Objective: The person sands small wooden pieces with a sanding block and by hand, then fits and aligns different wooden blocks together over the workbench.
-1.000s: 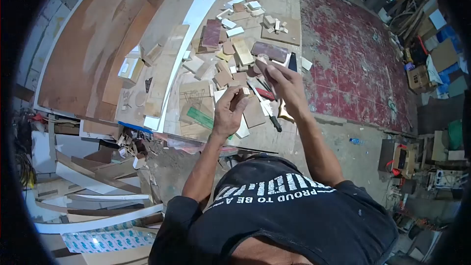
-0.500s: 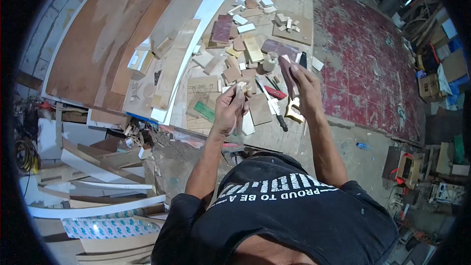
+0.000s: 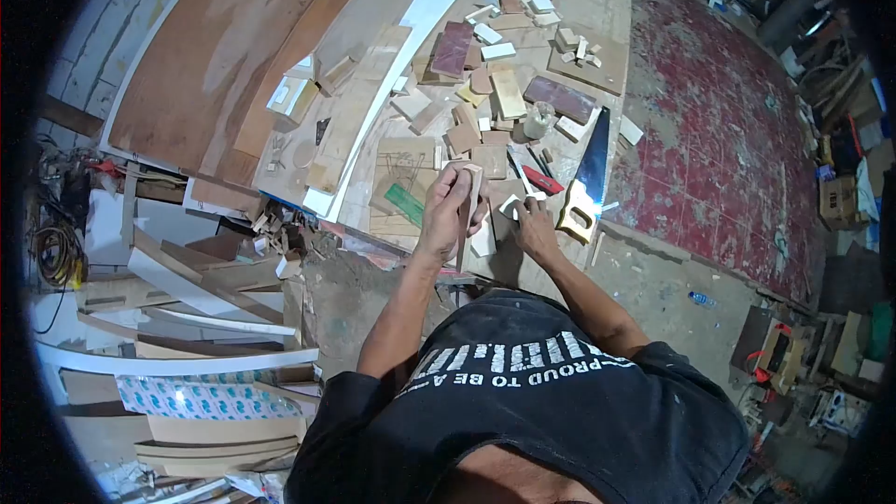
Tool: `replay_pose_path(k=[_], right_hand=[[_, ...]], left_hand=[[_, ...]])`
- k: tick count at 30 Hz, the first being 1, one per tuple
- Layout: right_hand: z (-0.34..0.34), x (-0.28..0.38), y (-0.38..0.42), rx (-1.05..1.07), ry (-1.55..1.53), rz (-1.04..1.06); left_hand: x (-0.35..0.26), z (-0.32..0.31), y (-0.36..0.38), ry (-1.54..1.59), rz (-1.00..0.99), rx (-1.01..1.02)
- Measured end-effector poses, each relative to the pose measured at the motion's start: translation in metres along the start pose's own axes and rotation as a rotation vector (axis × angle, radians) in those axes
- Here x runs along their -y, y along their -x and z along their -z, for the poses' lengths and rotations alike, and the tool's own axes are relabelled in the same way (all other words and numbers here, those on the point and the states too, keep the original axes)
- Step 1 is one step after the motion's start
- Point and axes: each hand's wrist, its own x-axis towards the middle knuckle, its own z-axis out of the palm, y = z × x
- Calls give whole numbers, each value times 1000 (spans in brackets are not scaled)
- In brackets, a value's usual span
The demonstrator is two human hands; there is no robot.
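My left hand (image 3: 448, 215) is closed around a thin flat piece of wood (image 3: 471, 191), held on edge above the near part of the workbench. My right hand (image 3: 538, 231) reaches down to the bench top, fingers curled at the near end of a narrow white-bladed tool (image 3: 521, 173). What those fingers grip is hidden beneath them. A small white piece (image 3: 509, 207) lies by the fingertips. Close by are a red-handled tool (image 3: 543, 181) and a handsaw (image 3: 588, 177) with a pale wooden handle. The green block (image 3: 404, 205) sits left of my left hand.
Several wood offcuts and blocks (image 3: 507, 93) cover the middle of the bench, around a glass jar (image 3: 539, 119). Long white strips (image 3: 397, 56) run along the left side. Large brown boards (image 3: 205, 65) lie farther left. Red flooring (image 3: 709, 149) lies beyond the bench's right edge.
The flat wood piece has passed from my right hand to my left. My right hand has come down to the bench, uncovering the handsaw. The view has shifted slightly.
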Motion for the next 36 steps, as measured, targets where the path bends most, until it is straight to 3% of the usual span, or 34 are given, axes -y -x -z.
replay_pose_path(k=[3, 5, 7, 9, 11, 13, 16, 18, 24, 32, 36], right_hand=[[-16, -15, 2, 74, 188, 13], [-8, -15, 4, 113, 168, -4], [2, -24, -9, -9, 101, 25], [8, -54, -41, -179, -238, -72], [30, -82, -89, -310, -239, -172], [56, -108, -132, -410, -283, -128], [65, -145, -188, -346, -238, 36], [59, -155, -208, -172, -149, 145], [78, -131, -226, 42, 100, 218], [61, -141, -240, 19, 130, 269], [65, -144, -240, 18, 112, 304]], left_hand=[[8, -3, 1, 14, 21, -78], [14, 6, 3, -174, 17, -231], [23, 24, 3, -330, 36, -272], [33, 23, 5, -482, 65, -316], [36, 9, 10, -522, 82, -420], [48, 7, 10, -541, 72, -432], [60, 2, 7, -562, 63, -427], [58, -9, 5, -518, 26, -455], [55, -19, -1, -470, -36, -508], [61, -28, -11, -497, -45, -470], [79, -13, -36, -627, 73, -382]])
